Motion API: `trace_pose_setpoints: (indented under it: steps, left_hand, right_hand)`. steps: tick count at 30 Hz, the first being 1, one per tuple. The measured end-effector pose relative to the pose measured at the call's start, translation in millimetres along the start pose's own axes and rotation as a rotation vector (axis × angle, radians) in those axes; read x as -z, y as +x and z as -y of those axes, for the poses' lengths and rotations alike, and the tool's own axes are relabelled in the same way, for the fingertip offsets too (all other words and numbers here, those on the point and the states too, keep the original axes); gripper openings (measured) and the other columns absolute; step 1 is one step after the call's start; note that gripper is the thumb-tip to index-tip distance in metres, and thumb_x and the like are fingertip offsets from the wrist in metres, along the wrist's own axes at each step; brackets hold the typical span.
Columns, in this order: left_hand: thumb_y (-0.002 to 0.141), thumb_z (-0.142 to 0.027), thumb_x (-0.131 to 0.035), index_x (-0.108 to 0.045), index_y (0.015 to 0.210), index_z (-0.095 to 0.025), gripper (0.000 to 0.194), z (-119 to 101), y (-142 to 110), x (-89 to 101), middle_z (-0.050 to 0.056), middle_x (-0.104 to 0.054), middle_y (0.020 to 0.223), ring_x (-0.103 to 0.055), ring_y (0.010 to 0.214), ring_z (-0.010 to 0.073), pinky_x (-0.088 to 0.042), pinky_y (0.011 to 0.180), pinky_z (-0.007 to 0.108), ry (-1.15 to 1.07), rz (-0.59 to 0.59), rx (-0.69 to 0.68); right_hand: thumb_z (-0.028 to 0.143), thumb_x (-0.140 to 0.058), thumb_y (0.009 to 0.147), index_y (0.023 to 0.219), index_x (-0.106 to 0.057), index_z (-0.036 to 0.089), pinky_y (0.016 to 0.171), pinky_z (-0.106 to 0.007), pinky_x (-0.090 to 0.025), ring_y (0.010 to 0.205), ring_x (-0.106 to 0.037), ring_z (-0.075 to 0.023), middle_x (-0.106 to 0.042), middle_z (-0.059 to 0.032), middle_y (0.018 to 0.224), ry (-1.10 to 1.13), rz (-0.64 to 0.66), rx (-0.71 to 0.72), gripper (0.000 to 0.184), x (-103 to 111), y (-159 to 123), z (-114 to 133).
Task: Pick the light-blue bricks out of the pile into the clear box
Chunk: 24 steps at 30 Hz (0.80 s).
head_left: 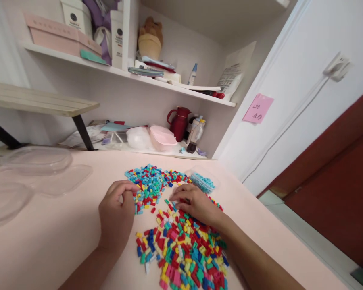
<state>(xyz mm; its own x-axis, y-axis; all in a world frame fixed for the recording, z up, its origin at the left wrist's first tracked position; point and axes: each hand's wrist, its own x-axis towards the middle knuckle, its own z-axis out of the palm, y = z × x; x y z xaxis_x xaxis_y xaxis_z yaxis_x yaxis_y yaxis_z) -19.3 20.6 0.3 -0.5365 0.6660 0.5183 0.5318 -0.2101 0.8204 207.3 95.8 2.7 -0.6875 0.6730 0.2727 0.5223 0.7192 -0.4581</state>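
Observation:
Small plastic building bricks in many colours lie loose on a pale pink tabletop. My left hand (118,209) rests at the left edge of a mostly light-blue brick pile (151,179), its fingers curled closed; whatever they hold is hidden. Over the gap between the piles is my right hand (195,202), fingers bent but apart, the tips close to a few loose bricks (170,205). A larger mixed pile of red, yellow, green and blue bricks (184,245) spreads below it. Behind the right hand stands a clear plastic container (202,182) with light-blue bricks inside.
Clear plastic lids or trays (38,159) lie on the left of the table (63,225). At the back are a pink plastic box (162,137), a dark red jug (179,124) and bottles (196,136). A wooden riser (39,98) stands at left, below a loaded shelf (117,72).

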Motion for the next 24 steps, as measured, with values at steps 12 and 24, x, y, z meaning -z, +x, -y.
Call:
trace_pose_setpoints:
  steps: [12,24]
  left_hand:
    - [0.069,-0.02,-0.047,-0.07,0.072,-0.022,0.023,24.7,13.2,3.9,0.002,-0.073,0.085,-0.065,0.082,0.0211,-0.049,0.071,0.031,-0.005,-0.115,0.345]
    - [0.067,-0.022,-0.049,-0.069,0.07,-0.022,0.02,19.4,13.1,0.9,0.001,-0.073,0.074,-0.068,0.077,0.0214,-0.05,0.067,0.031,-0.021,0.029,0.4]
  right_hand:
    - [0.01,-0.066,0.075,0.082,-0.064,0.022,0.079,-0.029,-0.045,0.084,-0.06,-0.0176,-0.068,-0.0015,0.087,0.015,-0.087,-0.043,0.014,-5.1,2.9,2.8]
    - [0.016,-0.069,0.077,0.081,-0.064,0.023,0.083,-0.031,-0.043,0.086,-0.06,-0.0191,-0.069,-0.0009,0.087,-0.038,-0.206,-0.063,0.009,2.3,4.7,1.5]
